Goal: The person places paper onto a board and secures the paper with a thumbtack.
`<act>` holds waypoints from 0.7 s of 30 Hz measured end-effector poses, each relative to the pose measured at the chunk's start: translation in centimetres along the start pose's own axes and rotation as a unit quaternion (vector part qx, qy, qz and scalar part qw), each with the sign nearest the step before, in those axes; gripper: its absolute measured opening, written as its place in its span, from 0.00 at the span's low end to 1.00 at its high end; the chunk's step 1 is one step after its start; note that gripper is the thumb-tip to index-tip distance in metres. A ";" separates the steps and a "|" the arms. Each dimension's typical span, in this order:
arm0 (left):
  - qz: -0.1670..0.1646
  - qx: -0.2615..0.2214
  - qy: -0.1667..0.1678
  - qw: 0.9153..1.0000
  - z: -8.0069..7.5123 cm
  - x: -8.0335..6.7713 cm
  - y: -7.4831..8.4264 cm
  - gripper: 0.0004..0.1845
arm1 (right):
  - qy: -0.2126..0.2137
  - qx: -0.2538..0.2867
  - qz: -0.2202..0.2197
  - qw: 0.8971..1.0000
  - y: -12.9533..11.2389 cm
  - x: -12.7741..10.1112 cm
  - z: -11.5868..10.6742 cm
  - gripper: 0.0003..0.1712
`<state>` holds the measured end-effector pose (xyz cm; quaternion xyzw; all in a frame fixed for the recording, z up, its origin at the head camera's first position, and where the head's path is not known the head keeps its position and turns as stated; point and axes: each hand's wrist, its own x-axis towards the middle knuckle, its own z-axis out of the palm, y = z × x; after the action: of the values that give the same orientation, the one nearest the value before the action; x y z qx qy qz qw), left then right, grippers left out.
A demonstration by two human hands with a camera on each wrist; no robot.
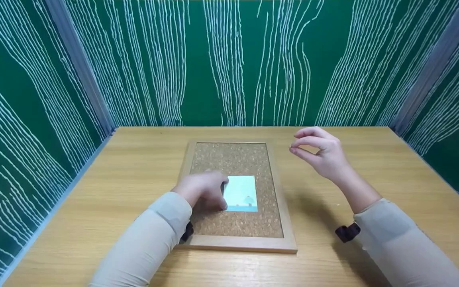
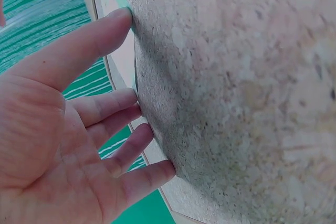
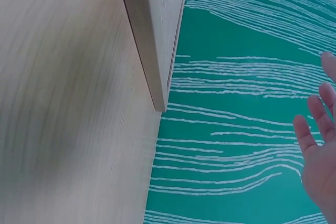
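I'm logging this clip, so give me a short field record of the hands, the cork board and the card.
left hand: fingers pressed flat on the cork board, at the left edge of the card
right hand: raised above the table, right of the board, fingers loosely curled, holding nothing
card: pale blue picture lying flat on the cork
cork board: wooden frame, flat on the table

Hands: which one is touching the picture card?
The left hand, resting its fingers on the card on the corkboard. The right hand hovers above the table.
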<state>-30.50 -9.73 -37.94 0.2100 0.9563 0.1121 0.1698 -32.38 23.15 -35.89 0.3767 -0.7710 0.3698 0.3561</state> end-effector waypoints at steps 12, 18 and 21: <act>-0.010 -0.008 -0.002 1.000 0.0 0.0 -0.1 0.29 | -0.059 0.007 0.005 0.998 -0.5 2.1 3.4 0.06; -0.003 0.002 0.001 1.000 -0.1 -0.1 0.1 0.33 | -0.112 -0.001 0.061 0.992 -1.0 3.5 4.6 0.04; 0.003 0.018 0.005 1.000 -0.1 0.0 0.1 0.32 | -0.155 -0.006 0.095 0.983 -1.1 4.3 5.0 0.03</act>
<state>-30.52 -9.68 -37.77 0.2155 0.9583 0.0965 0.1611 -34.82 17.07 -34.36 0.3521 -0.8513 0.3349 0.1979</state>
